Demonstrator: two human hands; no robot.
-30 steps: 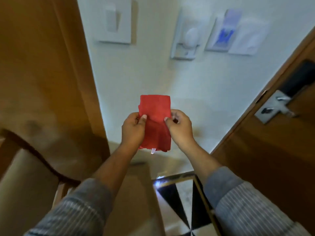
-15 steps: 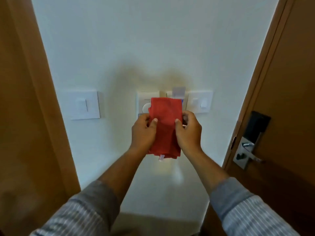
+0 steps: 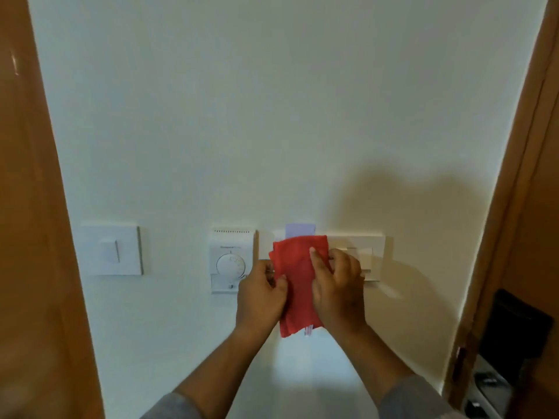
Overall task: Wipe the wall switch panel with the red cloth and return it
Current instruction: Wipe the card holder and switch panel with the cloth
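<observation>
A folded red cloth [image 3: 298,279] hangs upright between both hands, in front of the white wall. My left hand [image 3: 261,297] pinches its left edge and my right hand [image 3: 338,288] grips its right edge, thumb across the front. Behind the cloth and right hand sits a white switch panel [image 3: 363,246], partly hidden. A key-card slot with a pale card [image 3: 299,229] shows just above the cloth's top edge. Whether the cloth touches the panel I cannot tell.
A white thermostat with a round dial [image 3: 231,261] is mounted left of the cloth, and a single white switch [image 3: 112,251] farther left. Wooden frames flank the wall: one at left [image 3: 33,237], a door with a dark lock plate [image 3: 511,337] at right.
The view has tilted up from the floor to the wall. Both hands have raised the cloth to the height of the switch panel and shifted it to the right, off the thermostat.
</observation>
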